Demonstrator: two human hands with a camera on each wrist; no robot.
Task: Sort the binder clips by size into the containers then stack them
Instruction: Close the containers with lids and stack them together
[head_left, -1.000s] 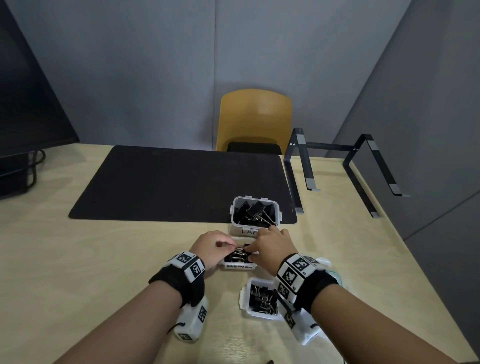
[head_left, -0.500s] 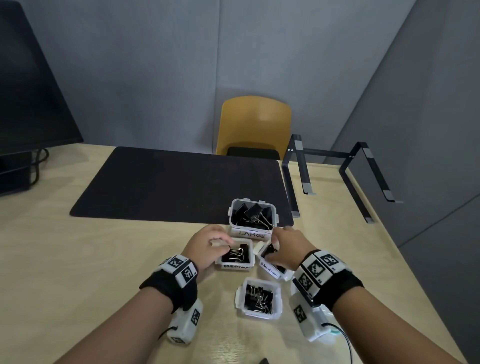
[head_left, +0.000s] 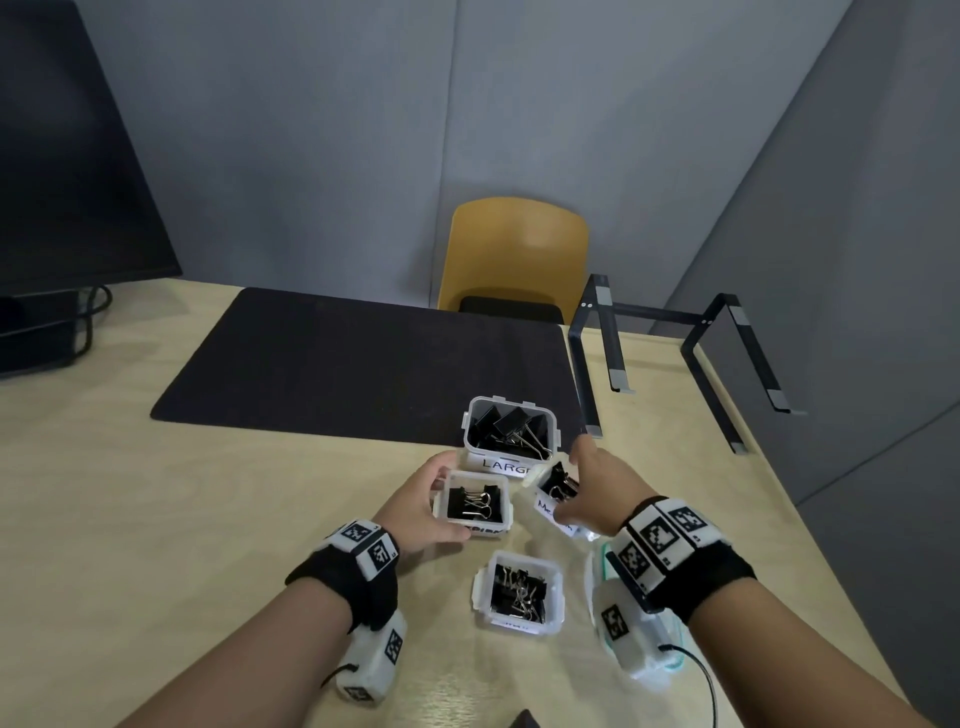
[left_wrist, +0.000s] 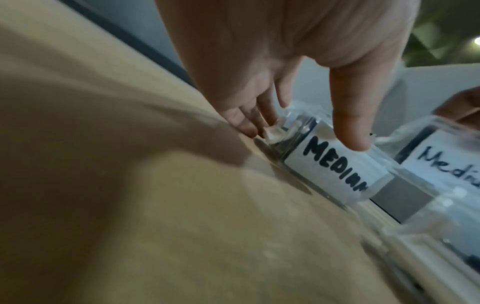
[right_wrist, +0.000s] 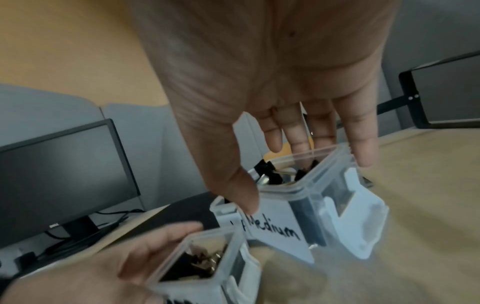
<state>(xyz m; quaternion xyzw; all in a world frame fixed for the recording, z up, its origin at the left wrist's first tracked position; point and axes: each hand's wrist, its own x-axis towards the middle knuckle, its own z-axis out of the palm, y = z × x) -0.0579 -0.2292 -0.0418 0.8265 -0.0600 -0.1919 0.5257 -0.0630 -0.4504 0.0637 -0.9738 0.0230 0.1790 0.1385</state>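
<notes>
Four clear plastic containers of black binder clips sit on the wooden table. The one labelled LARGE (head_left: 511, 431) stands at the mat's near edge. My left hand (head_left: 441, 500) (left_wrist: 306, 133) grips a container marked MEDIUM (head_left: 475, 504) (left_wrist: 337, 170), thumb on the label side and fingers round its far corner. My right hand (head_left: 571, 483) (right_wrist: 280, 174) holds a second Medium container (head_left: 551, 488) (right_wrist: 324, 205) tilted, with its thumb on the label and its fingers over the far rim. Closest to me is a fourth container (head_left: 519, 592) of smaller clips.
A black mat (head_left: 363, 364) covers the table's middle. A dark monitor (head_left: 62, 156) stands at the left, a yellow chair (head_left: 514, 260) behind, and a black metal stand (head_left: 675, 353) at the right. Clear lids (head_left: 592, 566) lie under my right wrist, near the table's right edge.
Both hands were together over one medium container. The right hand has since drawn a second medium container off to the right, now tilted, while the left keeps hold of the first.
</notes>
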